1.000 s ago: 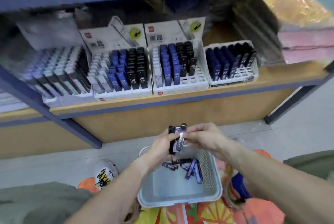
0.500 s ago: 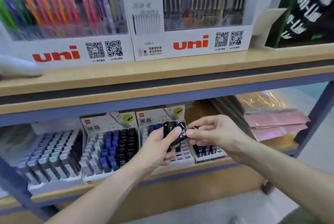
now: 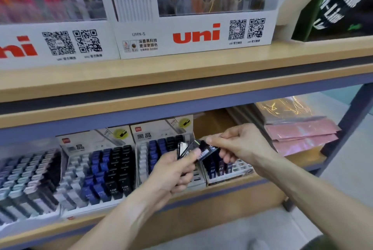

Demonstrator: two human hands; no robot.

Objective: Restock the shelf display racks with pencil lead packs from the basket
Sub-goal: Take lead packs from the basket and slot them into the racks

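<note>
**Hands mid-handoff at the lead racks**

Both hands are up in front of the lower shelf. Going left to right: the far-left rack [image 3: 26,181] looks packed, though it's blurry and cut off by the frame edge. Next rack [image 3: 96,171] is also pretty full, grey, blue and black rows. Then the left hand [image 3: 171,171], fingers curled round a small bunch of pencil lead packs [image 3: 182,149]; can't count them, they overlap. It's covering most of the third rack [image 3: 157,148], but bare slots show at its front. The right hand [image 3: 240,144] pinches one dark pack [image 3: 207,149] between thumb and fingertips, seemingly pulling it off the bunch. Under it, the right-most rack [image 3: 228,169] has plenty of bare grid slots on its right side.

So I'd guess roughly halfway at best: two racks look done, two need filling. The basket isn't in view, so no idea how many packs are left. Labels on the held packs are too smeared to read.
</note>
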